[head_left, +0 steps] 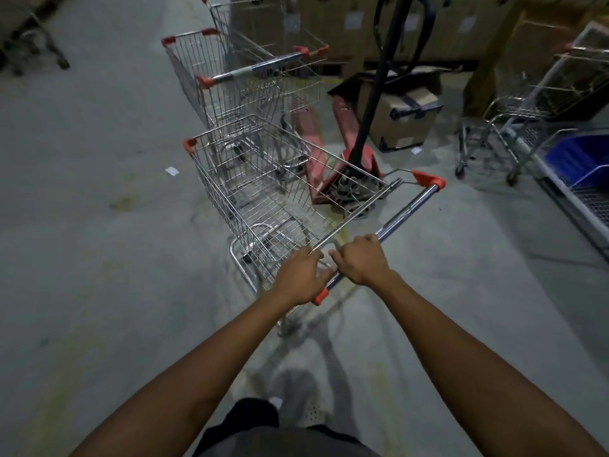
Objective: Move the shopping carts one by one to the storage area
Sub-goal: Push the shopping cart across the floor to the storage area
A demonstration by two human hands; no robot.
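A wire shopping cart (263,189) with orange corner caps stands in front of me, its basket empty. Its chrome handle bar (405,212) runs from lower left to upper right. My left hand (301,275) rests on the near end of the bar and the basket's rear rim, fingers curled over it. My right hand (361,258) grips the bar just beside the left one. Just beyond this cart stands a second cart (230,77) of the same kind, with a third one (224,14) nested behind it.
A red pallet jack (329,153) with a black handle lies right of the carts. Cardboard boxes (402,117) line the back. Another cart (527,103) and a shelf with a blue bin (580,156) stand at the right. Bare concrete floor (99,192) spreads to the left.
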